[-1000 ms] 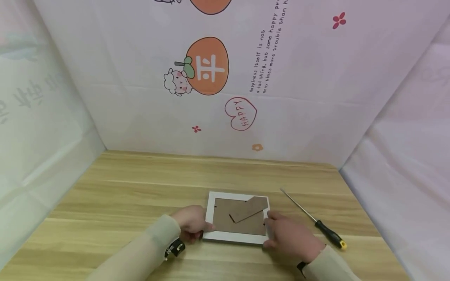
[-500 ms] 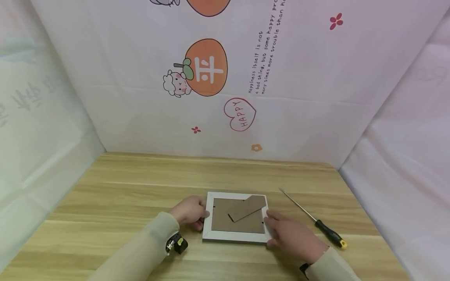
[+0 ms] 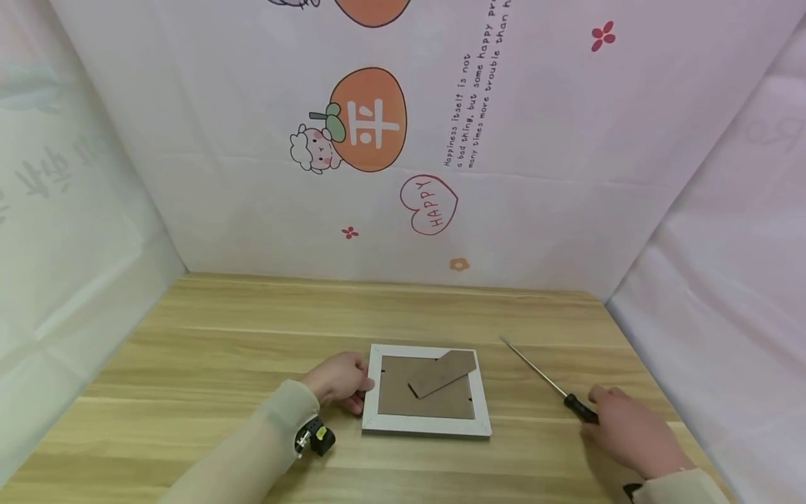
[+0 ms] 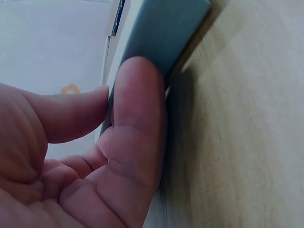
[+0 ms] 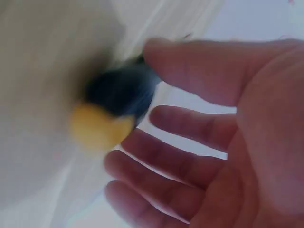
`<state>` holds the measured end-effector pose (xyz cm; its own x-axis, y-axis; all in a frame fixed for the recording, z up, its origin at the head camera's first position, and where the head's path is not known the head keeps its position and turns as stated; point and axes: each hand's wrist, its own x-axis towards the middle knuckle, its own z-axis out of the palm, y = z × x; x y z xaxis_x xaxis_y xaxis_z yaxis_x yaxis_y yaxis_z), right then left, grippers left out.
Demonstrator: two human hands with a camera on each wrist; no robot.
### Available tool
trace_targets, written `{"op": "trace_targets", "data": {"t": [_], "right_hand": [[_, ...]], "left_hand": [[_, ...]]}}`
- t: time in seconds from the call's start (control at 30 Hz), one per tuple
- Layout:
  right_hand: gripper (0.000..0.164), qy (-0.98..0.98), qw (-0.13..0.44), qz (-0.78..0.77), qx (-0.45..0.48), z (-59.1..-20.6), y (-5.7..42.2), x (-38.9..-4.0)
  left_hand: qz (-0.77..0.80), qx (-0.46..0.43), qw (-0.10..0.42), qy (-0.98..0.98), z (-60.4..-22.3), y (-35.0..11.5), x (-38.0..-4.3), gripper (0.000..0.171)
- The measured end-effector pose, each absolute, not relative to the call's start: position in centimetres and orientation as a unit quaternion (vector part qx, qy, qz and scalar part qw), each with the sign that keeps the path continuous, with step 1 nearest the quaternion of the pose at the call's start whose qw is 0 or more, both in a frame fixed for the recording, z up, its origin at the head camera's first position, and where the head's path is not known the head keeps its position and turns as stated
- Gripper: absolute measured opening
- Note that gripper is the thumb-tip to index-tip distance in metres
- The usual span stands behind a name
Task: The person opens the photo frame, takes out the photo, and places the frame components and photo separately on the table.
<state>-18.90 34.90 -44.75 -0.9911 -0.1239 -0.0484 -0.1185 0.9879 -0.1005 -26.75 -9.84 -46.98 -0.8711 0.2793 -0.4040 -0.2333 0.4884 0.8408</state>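
Observation:
A white picture frame [image 3: 428, 425] lies face down on the wooden table, its brown backing board [image 3: 397, 402] and slanted easel stand [image 3: 443, 374] uppermost. My left hand [image 3: 336, 381] holds the frame's left side; in the left wrist view the thumb meets the edge and the index finger [image 4: 140, 99] lies along the side wall. To the right, my right hand [image 3: 632, 430] is over the handle of a screwdriver [image 3: 581, 408]. In the right wrist view its fingers are spread around the black handle with a yellow end [image 5: 102, 126], not closed on it.
The screwdriver's long metal shaft [image 3: 535, 367] points away toward the back, right of the frame. White printed cloth [image 3: 535, 231] walls the table [image 3: 283, 315] at the back and both sides. A black wrist camera [image 3: 321, 437] sits on the left wrist.
My right hand has left the frame's right side and moved right to the screwdriver handle. My left thumb has slid off the frame's lower left corner to its left edge.

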Motion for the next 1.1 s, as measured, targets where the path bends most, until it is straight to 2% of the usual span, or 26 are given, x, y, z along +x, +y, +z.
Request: {"op": "trace_targets", "data": {"t": [0.03,0.13,0.2,0.3,0.43,0.63,0.73,0.8,0.87,1.0,1.1], "right_hand": [[0.044,0.996,0.046,-0.054,-0.050,-44.8,35.4,-18.8],[0.032,0.994,0.079,-0.074,-0.029,-45.1,36.2,-18.8],[0.022,0.993,0.079,-0.088,-0.025,-45.4,36.7,-18.9],[0.016,0.993,0.062,-0.094,-0.025,-45.8,37.8,-19.2],[0.018,0.994,0.046,-0.096,-0.022,-46.5,39.8,-19.9],[0.027,0.982,0.057,-0.179,-0.003,-47.3,42.3,-20.7],[0.045,0.959,0.065,-0.274,0.041,-47.3,43.0,-20.9],[0.049,0.924,0.064,-0.372,0.063,-47.5,43.3,-20.9],[0.042,0.863,0.058,-0.495,0.082,-47.8,43.5,-20.9],[0.015,0.692,0.060,-0.716,0.068,-48.4,44.1,-20.7],[0.021,0.560,0.082,-0.822,0.056,-48.7,44.6,-20.5]], "left_hand": [[0.506,0.014,0.255,0.824,-47.0,-9.9,-26.7,0.012],[0.506,0.017,0.255,0.824,-47.0,-10.0,-26.8,0.010],[0.508,0.016,0.256,0.823,-47.1,-10.1,-26.8,0.010],[0.511,0.016,0.258,0.820,-47.0,-10.2,-26.8,0.010],[0.512,0.016,0.263,0.818,-47.0,-10.2,-26.9,0.010],[0.509,0.017,0.263,0.820,-46.9,-10.2,-26.8,0.010],[0.509,0.019,0.263,0.819,-46.9,-10.3,-26.8,0.010],[0.509,0.020,0.262,0.820,-46.9,-10.3,-26.8,0.010],[0.508,0.020,0.260,0.821,-46.9,-10.4,-26.8,0.011],[0.507,0.022,0.260,0.821,-46.8,-10.3,-26.6,0.011],[0.506,0.023,0.261,0.822,-46.7,-10.2,-26.5,0.011]]}}
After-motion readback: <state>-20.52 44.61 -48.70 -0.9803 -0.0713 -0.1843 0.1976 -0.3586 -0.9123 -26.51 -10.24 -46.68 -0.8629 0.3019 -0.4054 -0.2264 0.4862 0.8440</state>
